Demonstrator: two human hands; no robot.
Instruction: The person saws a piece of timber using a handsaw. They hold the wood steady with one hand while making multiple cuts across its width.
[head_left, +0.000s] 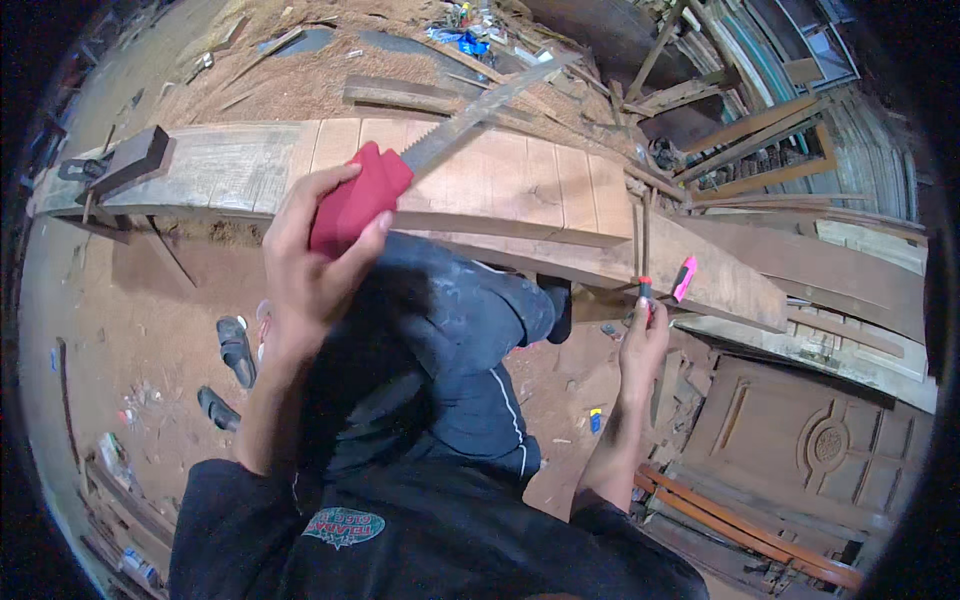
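Observation:
My left hand (310, 250) grips the red handle of a hand saw (355, 195); its toothed steel blade (490, 100) points up and away over a long wooden workbench (520, 185) made of joined planks. My right hand (643, 345) is closed around a small red and black marker (646, 295) at the bench's near edge on the right. A pink object (685, 278) lies on the dark board just beside it. My raised knee in dark trousers (470, 310) rests against the bench, between the two hands.
A dark wooden block plane (130, 160) sits at the bench's left end. Sandals (235, 350) lie on the sawdust-covered floor. A carved wooden door panel (810, 440) lies at right, with stacked timber and frames (760, 150) behind.

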